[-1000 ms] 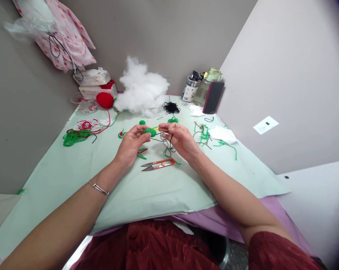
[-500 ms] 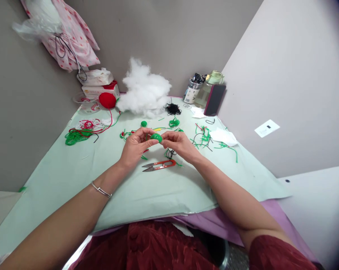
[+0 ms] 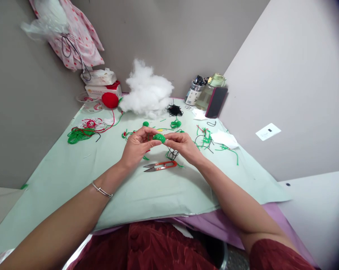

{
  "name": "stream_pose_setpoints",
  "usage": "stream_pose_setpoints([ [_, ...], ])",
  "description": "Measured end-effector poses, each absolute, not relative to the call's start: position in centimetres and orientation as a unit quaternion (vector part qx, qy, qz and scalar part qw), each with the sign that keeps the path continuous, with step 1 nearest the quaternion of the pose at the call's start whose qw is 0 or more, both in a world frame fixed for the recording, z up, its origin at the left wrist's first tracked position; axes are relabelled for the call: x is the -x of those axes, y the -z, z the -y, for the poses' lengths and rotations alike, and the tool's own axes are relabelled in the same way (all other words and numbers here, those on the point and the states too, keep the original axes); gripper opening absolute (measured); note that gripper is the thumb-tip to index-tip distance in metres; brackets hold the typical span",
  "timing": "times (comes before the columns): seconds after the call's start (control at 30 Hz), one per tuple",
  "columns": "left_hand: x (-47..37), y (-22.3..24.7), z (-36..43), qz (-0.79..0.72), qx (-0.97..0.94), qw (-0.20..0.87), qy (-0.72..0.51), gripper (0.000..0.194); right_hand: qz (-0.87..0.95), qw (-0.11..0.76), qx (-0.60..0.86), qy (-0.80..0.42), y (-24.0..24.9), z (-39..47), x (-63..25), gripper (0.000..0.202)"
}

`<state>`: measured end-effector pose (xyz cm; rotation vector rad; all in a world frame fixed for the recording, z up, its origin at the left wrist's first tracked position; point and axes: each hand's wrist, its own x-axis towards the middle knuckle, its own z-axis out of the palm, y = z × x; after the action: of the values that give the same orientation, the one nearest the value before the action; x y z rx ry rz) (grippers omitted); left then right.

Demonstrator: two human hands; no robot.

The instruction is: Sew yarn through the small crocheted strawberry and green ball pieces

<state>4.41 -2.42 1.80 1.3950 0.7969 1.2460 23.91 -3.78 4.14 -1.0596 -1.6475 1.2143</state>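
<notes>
A small, rounded green crocheted piece [image 3: 159, 138] is held up over the middle of the table. My left hand [image 3: 138, 146] pinches its left side between thumb and fingers. At its right edge, the closed thumb and fingertips of my right hand [image 3: 180, 145] grip it; whether they also hold a needle or yarn end is hidden. Below the hands lie orange-handled thread snips [image 3: 160, 165], blades pointing left. Tangled black yarn [image 3: 172, 153] lies just above them. A little green ball [image 3: 145, 124] and a small green yarn bundle [image 3: 175, 123] lie beyond my fingers.
White stuffing [image 3: 148, 90] is heaped at the back, beside black yarn [image 3: 174, 110]. A red yarn ball [image 3: 110, 100] and green yarn [image 3: 79, 135] lie left. Yarn scraps [image 3: 205, 138], white paper [image 3: 225, 139], a phone [image 3: 216, 102] and a bottle [image 3: 207, 93] are right.
The whole view has shifted slightly, so things sit a little farther right. A thin needle-like sliver seen by my left fingers earlier no longer shows. Both hands keep their grip on the green piece.
</notes>
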Motion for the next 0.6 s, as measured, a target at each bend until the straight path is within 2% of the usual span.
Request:
stream_pose_setpoints([
  [0.33, -4.3, -1.9, 2.4, -0.314, -0.568, 0.542, -0.534, 0.025, 0.658, 0.4, 0.422, -0.479, -3.7, 3.7, -24.1, 0.029],
  [0.6, -4.2, -2.2, 2.4, -0.316, -0.566, 0.539, -0.539, 0.025, 0.693, 0.507, 0.389, -0.334, -2.9, 3.1, -24.0, 0.021],
])
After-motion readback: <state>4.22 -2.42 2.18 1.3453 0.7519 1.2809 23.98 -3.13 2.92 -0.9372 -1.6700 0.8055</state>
